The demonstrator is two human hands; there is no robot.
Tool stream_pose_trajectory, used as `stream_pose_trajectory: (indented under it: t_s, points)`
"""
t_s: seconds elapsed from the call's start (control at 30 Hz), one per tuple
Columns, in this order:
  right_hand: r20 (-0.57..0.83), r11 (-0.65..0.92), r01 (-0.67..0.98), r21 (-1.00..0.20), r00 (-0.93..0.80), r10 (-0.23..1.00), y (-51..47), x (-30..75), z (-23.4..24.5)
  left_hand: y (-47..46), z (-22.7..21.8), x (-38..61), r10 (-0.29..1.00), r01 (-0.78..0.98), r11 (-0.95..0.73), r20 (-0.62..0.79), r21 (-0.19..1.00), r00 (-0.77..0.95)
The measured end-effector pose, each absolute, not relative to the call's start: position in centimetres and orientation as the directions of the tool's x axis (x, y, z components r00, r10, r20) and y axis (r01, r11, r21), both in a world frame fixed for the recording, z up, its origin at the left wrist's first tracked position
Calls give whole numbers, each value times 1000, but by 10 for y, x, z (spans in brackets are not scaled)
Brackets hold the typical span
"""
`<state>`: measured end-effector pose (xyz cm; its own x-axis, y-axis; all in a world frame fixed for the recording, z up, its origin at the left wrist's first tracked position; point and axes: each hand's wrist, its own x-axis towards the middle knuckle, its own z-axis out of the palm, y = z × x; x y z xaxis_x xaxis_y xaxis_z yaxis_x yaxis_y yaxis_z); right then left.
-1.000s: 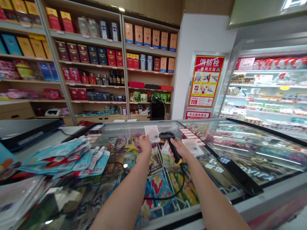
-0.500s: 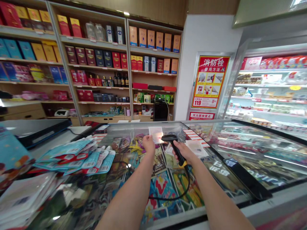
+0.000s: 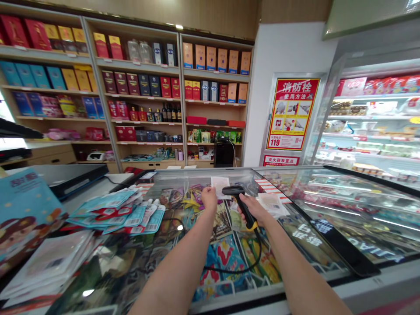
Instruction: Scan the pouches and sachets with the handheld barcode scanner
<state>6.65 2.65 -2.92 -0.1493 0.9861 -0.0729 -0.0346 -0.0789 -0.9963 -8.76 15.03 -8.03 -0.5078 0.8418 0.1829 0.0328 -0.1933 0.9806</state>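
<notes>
My left hand [image 3: 209, 199] pinches a small white packet [image 3: 220, 185] and holds it upright over the glass lid of a chest freezer [image 3: 328, 205]. My right hand [image 3: 253, 208] is wrapped round the handle of a black barcode scanner [image 3: 234, 191] with a yellow band, its head just right of the packet and pointing at it. The scanner's black cable [image 3: 249, 262] loops down over the glass. Another white packet [image 3: 271, 203] lies on the glass right of my right hand.
A fanned pile of teal and red packets [image 3: 114, 212] lies on the glass at left, with white sachets [image 3: 49, 262] and a blue printed pack [image 3: 26, 205] nearer me. Shelves of boxed goods [image 3: 147, 87] fill the back wall; an open chiller [image 3: 377, 127] stands right.
The packet has dropped slightly and sits closer to the scanner head. My view has swung a little left, bringing more of the left-hand stock into view.
</notes>
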Motion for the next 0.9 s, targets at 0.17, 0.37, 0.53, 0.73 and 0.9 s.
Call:
stream_pose_trajectory:
  t_s: [0.17, 0.37, 0.53, 0.73, 0.9]
  points:
    - [-74, -89, -54, -995, -231, 970, 14, 45, -19, 117, -63, -123, 849, 144, -200, 245, 969, -468]
    - [-127, -128, 21, -991, -371, 920, -5, 0, -9, 60, -50, -189, 812, 230, -164, 263, 959, -521]
    - [-132, -112, 69, -991, -515, 847, -16, -56, -8, 14, -48, -253, 777, 220, -202, 293, 954, -557]
    - [-114, -45, 119, -992, -680, 724, -26, -129, -6, -43, -54, -351, 684, 290, -161, 318, 943, -657]
    - [-147, -43, 160, -986, -728, 669, -34, -175, -2, -77, -52, -420, 554, 404, -13, 342, 915, -759]
